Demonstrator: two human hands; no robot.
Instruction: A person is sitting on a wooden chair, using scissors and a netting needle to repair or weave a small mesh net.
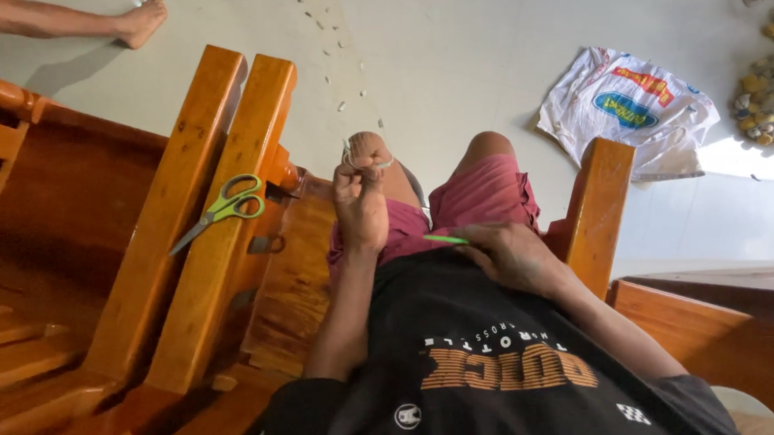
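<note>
Black shirt (492,362) closest, over pink shorts (483,195) on a wooden chair. Left hand (362,206) raised, fingers (354,171) clenched on a thin white loop (384,164) by the knee. Right hand (508,253) in lap, pinching a green stick (445,239); green-handled scissors (223,208) on the armrest (220,235).

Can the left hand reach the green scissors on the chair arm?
Probably yes. The scissors lie bare on the wooden armrest beside the left hand, nothing between, though that hand already pinches something small.

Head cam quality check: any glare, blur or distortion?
Head view: wide-angle bending along the orange wooden armrest; blown-out glare on the pale floor by the white printed plastic bag; left hand and right hand slightly soft; green-handled scissors sharp.
</note>
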